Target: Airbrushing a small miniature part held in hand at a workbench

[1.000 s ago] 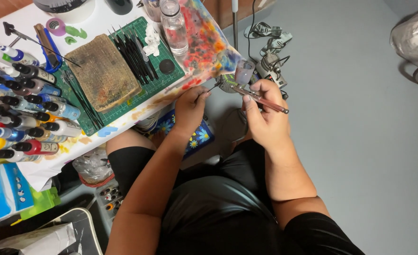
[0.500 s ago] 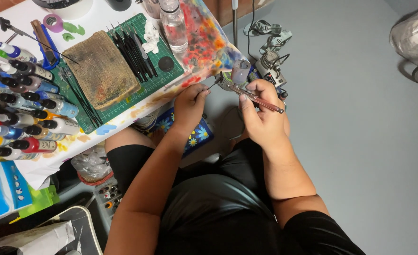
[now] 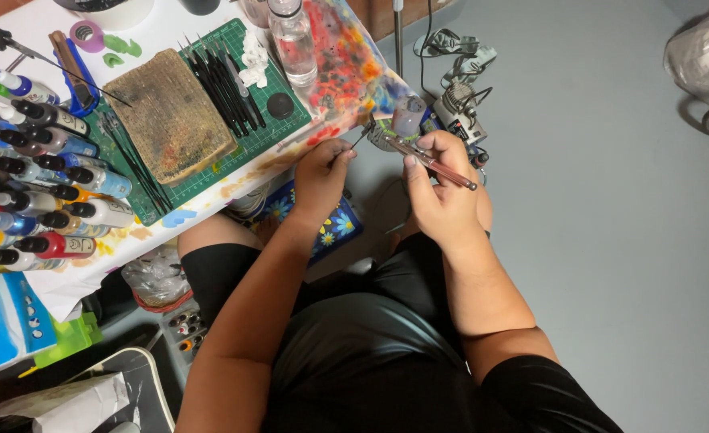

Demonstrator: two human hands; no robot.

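Right hand [image 3: 442,192] grips an airbrush [image 3: 430,160], left hand [image 3: 320,172] pinches a thin tool [image 3: 360,140], beside the green mat [image 3: 278,76].

The thin tool pinched at the fingertips [image 3: 340,150] of the left hand [image 3: 320,176] is too small to be told apart; only a dark thread is seen beyond them. The middle of the airbrush [image 3: 433,163] is covered by the fingers [image 3: 420,154] of the right hand [image 3: 442,196], and its front end, just past those fingers, is blurred. The small cup [image 3: 409,116] above them is hazy, so its content cannot be judged. The paint bottles [image 3: 34,172], well apart from the fingers, are cut off by the left edge.
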